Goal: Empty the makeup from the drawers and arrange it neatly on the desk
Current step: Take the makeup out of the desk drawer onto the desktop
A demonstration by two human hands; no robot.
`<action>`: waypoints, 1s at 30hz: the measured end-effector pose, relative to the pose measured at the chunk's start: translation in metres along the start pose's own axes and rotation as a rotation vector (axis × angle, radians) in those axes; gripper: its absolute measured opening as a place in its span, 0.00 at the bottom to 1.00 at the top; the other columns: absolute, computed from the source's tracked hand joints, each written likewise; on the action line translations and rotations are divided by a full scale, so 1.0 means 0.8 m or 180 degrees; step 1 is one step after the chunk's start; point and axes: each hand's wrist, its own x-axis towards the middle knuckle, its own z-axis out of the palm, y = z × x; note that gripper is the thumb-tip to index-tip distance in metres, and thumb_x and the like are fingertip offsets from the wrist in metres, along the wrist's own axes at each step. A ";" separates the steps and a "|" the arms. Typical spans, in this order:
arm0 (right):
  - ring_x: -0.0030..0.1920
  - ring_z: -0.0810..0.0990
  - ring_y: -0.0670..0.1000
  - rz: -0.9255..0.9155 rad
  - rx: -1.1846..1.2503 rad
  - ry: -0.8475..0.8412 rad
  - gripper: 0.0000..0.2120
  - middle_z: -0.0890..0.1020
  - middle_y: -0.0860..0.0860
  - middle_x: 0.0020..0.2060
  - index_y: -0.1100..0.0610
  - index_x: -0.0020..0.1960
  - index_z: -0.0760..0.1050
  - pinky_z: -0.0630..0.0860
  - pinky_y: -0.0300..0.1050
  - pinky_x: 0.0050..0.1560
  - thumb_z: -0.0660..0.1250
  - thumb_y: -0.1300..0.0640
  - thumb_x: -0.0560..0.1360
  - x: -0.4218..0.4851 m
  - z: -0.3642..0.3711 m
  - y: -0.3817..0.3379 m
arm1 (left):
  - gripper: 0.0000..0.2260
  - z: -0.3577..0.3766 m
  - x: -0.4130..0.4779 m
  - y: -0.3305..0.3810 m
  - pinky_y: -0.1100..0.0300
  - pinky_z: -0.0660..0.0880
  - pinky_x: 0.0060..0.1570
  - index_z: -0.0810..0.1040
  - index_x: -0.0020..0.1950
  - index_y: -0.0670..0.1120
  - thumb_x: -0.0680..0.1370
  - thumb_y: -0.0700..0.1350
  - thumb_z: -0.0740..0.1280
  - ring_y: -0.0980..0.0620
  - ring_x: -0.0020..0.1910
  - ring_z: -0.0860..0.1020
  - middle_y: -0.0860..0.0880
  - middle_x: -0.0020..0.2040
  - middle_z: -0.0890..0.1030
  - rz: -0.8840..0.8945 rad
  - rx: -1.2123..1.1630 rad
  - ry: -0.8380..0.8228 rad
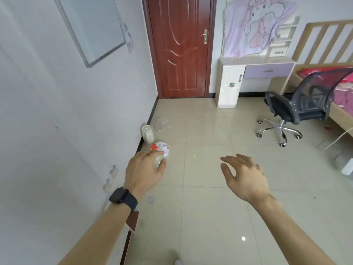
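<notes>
Within left hand [143, 174], clear bottle [158, 163] (partly hidden)

Tiled floor [206, 131] carries a white jar [147, 133], office chair [294, 109] and desk [229, 87]

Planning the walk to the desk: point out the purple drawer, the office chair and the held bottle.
purple drawer [256, 70], head view, front panel.
office chair [282, 111], head view, seat cushion.
bottle [157, 162], head view, clear body between fingers.

Desk [256, 60] right of door [179, 46]; chair [292, 109] before desk, seemingly against bed [342, 111].
</notes>
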 end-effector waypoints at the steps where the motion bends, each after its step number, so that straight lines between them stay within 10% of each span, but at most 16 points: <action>1: 0.71 0.72 0.52 0.0035 0.0050 -0.0025 0.13 0.83 0.42 0.61 0.45 0.63 0.81 0.69 0.57 0.66 0.64 0.47 0.80 0.019 0.008 0.010 | 0.15 0.015 0.023 0.000 0.55 0.78 0.47 0.81 0.60 0.58 0.76 0.56 0.62 0.48 0.52 0.80 0.52 0.50 0.85 0.0073 -0.0065 0.0036; 30: 0.70 0.73 0.58 0.0915 -0.0126 0.0220 0.14 0.84 0.48 0.58 0.50 0.64 0.81 0.72 0.59 0.66 0.66 0.51 0.80 0.918 0.102 0.408 | 0.20 0.447 1.024 0.204 0.47 0.72 0.67 0.80 0.66 0.54 0.78 0.57 0.59 0.47 0.67 0.75 0.51 0.67 0.79 0.0763 -0.0262 -0.0657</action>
